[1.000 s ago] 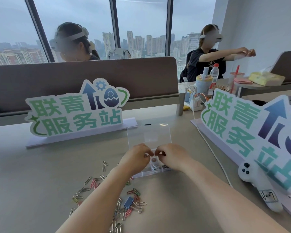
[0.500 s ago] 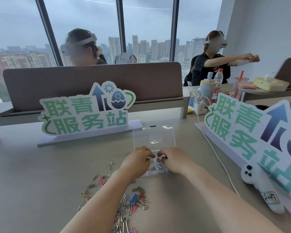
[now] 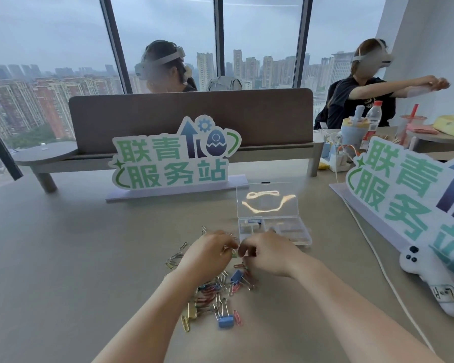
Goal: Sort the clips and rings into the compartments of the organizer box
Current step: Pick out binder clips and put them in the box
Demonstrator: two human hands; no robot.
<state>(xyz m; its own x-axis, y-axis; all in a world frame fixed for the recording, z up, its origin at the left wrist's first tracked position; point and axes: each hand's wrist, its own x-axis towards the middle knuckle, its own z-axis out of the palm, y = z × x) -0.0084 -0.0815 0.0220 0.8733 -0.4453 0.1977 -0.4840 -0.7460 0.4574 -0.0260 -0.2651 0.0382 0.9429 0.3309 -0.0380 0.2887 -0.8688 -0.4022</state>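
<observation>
A clear organizer box (image 3: 303,235) lies on the desk with its lid (image 3: 268,203) standing open behind it. Its compartments look nearly bare; I cannot make out their contents. Left of and nearer than the box lies a pile of coloured paper clips and binder clips (image 3: 215,289), with one blue binder clip (image 3: 226,322) at its near edge. My left hand (image 3: 207,255) hovers over the pile's far end, fingertips pinched on a paper clip (image 3: 227,249). My right hand (image 3: 269,254) is beside it with fingers curled down; what they hold is hidden.
Two green-lettered signs stand on the desk, one behind the box (image 3: 176,158) and one at the right (image 3: 409,195). A white controller (image 3: 427,279) and a white cable (image 3: 378,263) lie at the right. Two people sit beyond a brown divider (image 3: 189,116).
Both hands left the organizer box and came back toward me and to the left, over the clip pile. The box, hidden under my hands before, now shows.
</observation>
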